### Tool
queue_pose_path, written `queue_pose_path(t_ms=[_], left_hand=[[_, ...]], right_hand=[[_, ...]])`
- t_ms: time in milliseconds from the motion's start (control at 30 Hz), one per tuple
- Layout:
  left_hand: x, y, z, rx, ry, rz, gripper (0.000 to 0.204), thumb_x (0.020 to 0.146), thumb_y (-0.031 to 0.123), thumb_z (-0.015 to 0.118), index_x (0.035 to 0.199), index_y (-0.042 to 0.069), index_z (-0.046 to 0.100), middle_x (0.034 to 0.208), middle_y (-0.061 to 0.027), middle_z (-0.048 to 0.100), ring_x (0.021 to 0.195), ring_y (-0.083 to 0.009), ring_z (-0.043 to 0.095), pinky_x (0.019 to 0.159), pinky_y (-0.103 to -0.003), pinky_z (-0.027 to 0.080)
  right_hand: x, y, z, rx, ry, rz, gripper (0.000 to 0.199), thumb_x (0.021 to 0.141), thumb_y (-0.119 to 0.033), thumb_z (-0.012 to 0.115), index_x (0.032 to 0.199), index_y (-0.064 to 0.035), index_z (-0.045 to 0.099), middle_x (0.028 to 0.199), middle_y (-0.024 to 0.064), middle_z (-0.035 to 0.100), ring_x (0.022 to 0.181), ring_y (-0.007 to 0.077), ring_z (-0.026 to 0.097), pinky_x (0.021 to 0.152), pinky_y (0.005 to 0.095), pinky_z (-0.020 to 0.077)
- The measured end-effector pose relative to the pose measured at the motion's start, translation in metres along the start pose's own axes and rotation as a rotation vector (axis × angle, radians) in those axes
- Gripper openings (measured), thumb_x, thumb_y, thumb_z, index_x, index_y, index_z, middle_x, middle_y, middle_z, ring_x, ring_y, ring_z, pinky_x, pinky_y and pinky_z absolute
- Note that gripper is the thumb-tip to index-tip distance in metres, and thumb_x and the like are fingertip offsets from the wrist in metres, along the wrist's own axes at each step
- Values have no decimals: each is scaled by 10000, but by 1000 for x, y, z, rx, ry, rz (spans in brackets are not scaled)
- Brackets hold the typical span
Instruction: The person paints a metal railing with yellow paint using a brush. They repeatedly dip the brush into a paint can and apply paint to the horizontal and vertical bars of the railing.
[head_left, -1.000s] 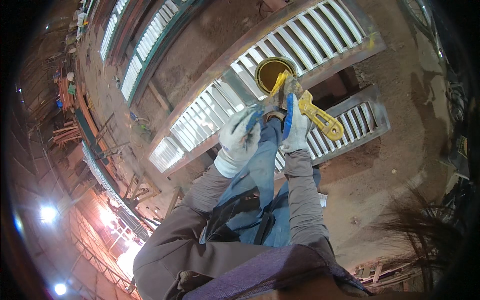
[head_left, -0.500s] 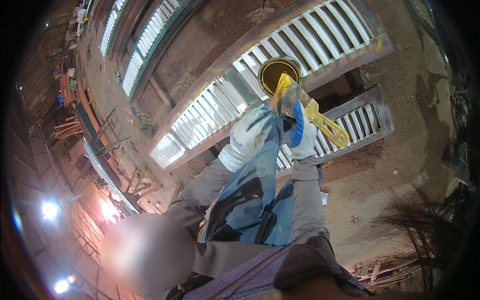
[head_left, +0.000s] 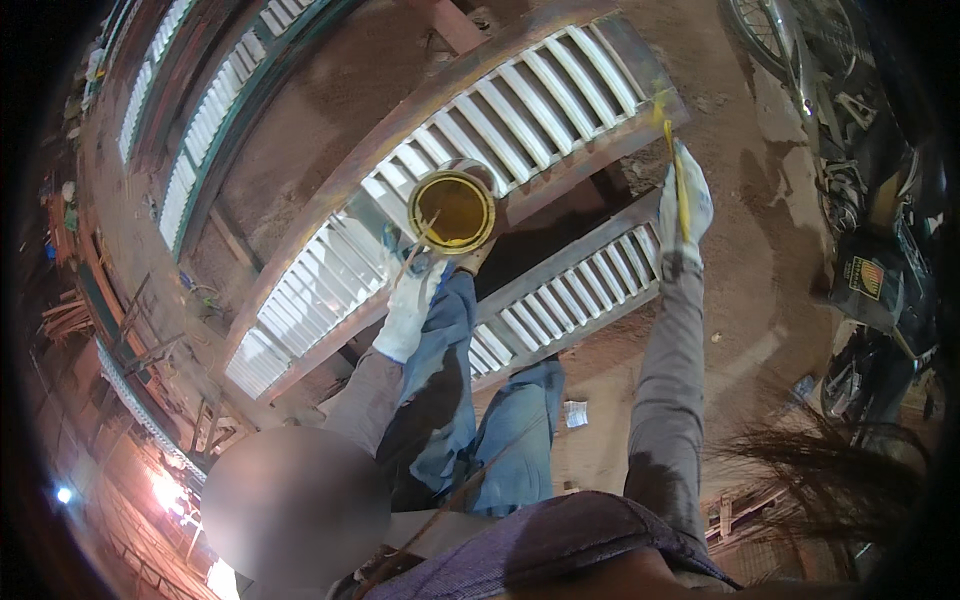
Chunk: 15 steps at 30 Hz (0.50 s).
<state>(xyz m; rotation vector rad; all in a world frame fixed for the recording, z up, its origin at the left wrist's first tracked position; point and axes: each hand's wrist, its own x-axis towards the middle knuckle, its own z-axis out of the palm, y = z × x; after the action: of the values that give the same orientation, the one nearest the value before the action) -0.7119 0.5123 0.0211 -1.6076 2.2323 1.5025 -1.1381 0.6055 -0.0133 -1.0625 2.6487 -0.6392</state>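
Observation:
My left hand (head_left: 410, 312), in a white and blue glove, is closed around a thin stick (head_left: 413, 252). The stick's tip reaches into a round open can (head_left: 488, 222) of yellow-brown paste, which rests on the slats of a long curved metal panel (head_left: 590, 155). Away to the right, my gloved right hand (head_left: 686, 205) grips a yellow-handled putty knife (head_left: 682, 185), seen nearly edge-on. The knife's blade end is at the panel's right corner, beside a yellow smear (head_left: 659, 108).
A second, narrower slatted panel (head_left: 575, 300) lies nearer my legs. More slatted frames (head_left: 205, 135) stand at the upper left. On the right are a motorcycle wheel (head_left: 765, 35) and dark motorcycle parts (head_left: 870, 290). A small paper scrap (head_left: 576, 413) lies on the ground.
My right hand has carried the putty knife from beside the can to the panel's right corner. My left hand has moved away from the knife, its stick now in the can. The view has shifted.

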Motion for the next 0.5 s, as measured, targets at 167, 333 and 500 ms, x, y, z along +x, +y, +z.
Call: queue_pose_path(t_ms=[167,333,500], left_hand=[[-7,-7,12,-196,262,-126,826,887,187,708,1519,41,197,1476,-174,348,1292,-270,420,1078,-383,368],[-4,-36,0,-558,476,-467,732,942,302,655,1493,20,264,1408,-130,419,1201,-204,485,1017,-312,404],[16,-39,-25,-433,511,-505,747,947,385,624,1469,-19,275,1435,-155,384,1265,-247,443,1063,-351,367]], right_hand=[[25,40,48,-459,34,-244,383,912,-186,544,1289,-222,600,1265,-11,615,1097,178,595,887,313,497],[-46,-5,74,-404,-45,-417,384,822,-175,589,1201,-193,647,1172,-5,655,1056,217,604,865,406,480],[-12,32,52,4,147,-279,302,865,-101,623,1158,-90,693,1148,102,687,1046,246,661,937,331,508]])
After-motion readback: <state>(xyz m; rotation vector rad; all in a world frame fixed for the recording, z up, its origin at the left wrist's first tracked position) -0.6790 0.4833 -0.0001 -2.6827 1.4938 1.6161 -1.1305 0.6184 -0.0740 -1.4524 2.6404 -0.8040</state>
